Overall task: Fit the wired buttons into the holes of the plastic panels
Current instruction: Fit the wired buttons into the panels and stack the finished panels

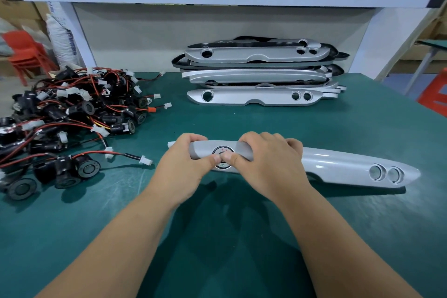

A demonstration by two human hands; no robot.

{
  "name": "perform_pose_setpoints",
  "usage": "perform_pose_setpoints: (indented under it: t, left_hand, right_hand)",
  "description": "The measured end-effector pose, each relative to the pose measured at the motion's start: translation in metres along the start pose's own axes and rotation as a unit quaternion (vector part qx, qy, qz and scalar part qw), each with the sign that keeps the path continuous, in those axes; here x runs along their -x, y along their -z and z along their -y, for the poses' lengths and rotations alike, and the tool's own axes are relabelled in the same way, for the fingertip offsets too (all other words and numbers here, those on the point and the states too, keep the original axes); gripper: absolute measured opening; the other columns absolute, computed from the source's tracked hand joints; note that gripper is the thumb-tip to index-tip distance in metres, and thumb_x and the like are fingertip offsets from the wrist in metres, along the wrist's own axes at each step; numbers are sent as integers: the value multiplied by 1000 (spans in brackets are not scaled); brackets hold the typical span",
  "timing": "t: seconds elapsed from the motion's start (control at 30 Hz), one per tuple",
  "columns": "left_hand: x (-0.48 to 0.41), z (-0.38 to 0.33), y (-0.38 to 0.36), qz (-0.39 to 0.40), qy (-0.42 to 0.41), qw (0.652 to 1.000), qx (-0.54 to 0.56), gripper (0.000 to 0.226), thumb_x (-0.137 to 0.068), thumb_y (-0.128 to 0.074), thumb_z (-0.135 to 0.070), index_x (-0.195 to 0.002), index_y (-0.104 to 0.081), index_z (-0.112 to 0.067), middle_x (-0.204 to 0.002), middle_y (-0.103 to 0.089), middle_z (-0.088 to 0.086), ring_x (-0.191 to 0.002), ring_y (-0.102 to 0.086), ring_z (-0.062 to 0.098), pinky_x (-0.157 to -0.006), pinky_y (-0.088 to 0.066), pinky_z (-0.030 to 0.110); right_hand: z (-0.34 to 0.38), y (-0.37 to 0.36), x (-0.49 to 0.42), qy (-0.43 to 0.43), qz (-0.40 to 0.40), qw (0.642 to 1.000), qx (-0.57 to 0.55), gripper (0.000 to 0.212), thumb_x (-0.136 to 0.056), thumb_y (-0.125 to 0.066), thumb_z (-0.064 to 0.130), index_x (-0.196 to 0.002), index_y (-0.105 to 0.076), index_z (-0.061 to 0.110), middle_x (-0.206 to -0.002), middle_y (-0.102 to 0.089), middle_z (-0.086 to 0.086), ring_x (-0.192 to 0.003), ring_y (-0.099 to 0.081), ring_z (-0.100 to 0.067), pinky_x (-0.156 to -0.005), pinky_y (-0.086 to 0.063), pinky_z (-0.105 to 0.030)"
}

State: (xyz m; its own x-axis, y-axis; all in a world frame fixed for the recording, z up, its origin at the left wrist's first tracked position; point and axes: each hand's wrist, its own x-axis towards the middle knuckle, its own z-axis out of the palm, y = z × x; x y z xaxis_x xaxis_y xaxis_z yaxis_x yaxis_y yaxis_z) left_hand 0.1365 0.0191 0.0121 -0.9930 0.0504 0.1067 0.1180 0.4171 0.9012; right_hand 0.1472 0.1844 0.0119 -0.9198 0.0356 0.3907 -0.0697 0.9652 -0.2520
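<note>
"OFF" printed on button (222,158) face.

Panel (338,167): silver plastic with a smooth, satin sheen and a soft highlight along its curve. Stacked panels (256,75): the same silver finish. Wired buttons (72,113): black plastic bodies, glossy red and black insulated leads, white plastic connectors. Desk (242,237): matt green mat.

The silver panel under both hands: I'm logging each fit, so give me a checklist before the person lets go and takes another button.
1. Button sits in the panel hole: ok.
2. Button fully clicked in: cannot tell, thumbs cover it.
3. Left hand and right hand steady the panel: ok.
4. Two small holes filled: not ok, both empty.
5. Wired buttons pile nearby: ok.
</note>
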Motion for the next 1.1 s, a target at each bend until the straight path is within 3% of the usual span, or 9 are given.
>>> perform_pose_setpoints:
  t: [0.07,0.13,0.2,0.33,0.57,0.73,0.9,1.03,1.1]
  left_hand:
    - [-1,2,1,11,13,999,28,25,-82,-72,-27,-102,-56,-29,-89,-66,-7,-82,-62,4,-73,-47,14]
    - [-2,2,2,21,33,997,67,17,-87,-66,-23,-102,-59,-27,-97,-67,2,-94,-65,21,-89,-52,36]
    - [-2,0,2,16,45,992,118,7,-92,-59,-19,-97,-62,-24,-99,-67,6,-95,-66,24,-93,-52,46]
    - [-1,-1,2,8,44,988,148,10,-94,-54,-22,-97,-64,-24,-96,-68,0,-88,-67,14,-90,-54,40]
    - [2,-5,-1,12,32,989,145,8,-92,-56,-21,-98,-61,-24,-96,-67,1,-98,-65,23,-93,-52,43]
    - [5,-6,-2,12,23,990,136,25,-74,-57,-42,-92,-63,-26,-95,-68,-2,-99,-64,22,-93,-51,45]
    - [0,-1,-2,25,15,995,100,25,-75,-66,-31,-97,-58,-26,-99,-68,4,-98,-63,28,-93,-49,49]
    - [-7,9,-3,27,-8,999,46,21,-85,-69,-22,-99,-58,-31,-96,-67,-5,-97,-63,21,-91,-50,41]
    - [-11,13,1,20,-8,998,51,22,-84,-70,-22,-99,-59,-33,-96,-67,-4,-97,-63,21,-93,-49,42]
  right_hand:
    - [-2,0,1,14,2,1000,4,61,-73,-24,79,-104,-55,36,-88,-53,14,-89,-44,-13,-84,-18,-32]
    - [-5,2,3,33,9,999,3,68,-67,-25,84,-110,-52,38,-95,-54,15,-97,-46,-12,-87,-17,-31]
    - [-7,3,5,51,17,998,14,77,-60,-29,88,-115,-49,39,-101,-53,16,-101,-46,-12,-90,-16,-31]
    - [-3,3,6,39,-3,999,31,79,-57,-33,90,-114,-50,38,-104,-55,16,-101,-47,-12,-92,-16,-32]
    - [1,2,7,0,12,1000,-1,63,-62,-44,84,-106,-49,39,-99,-50,17,-103,-42,-12,-104,-11,-42]
    - [3,-1,4,-37,16,999,-19,53,-63,-55,78,-95,-45,37,-88,-43,16,-92,-30,-11,-105,-5,-45]
    - [0,-3,1,-32,18,999,-17,53,-63,-54,78,-95,-47,36,-84,-42,15,-90,-31,-11,-102,-5,-44]
    - [-10,-5,5,16,13,1000,6,69,-63,-45,85,-115,-48,38,-103,-51,16,-108,-42,-14,-108,0,-51]
    - [-30,-3,9,21,28,999,34,88,-57,-39,90,-132,-36,43,-123,-48,15,-123,-36,-15,-108,4,-59]
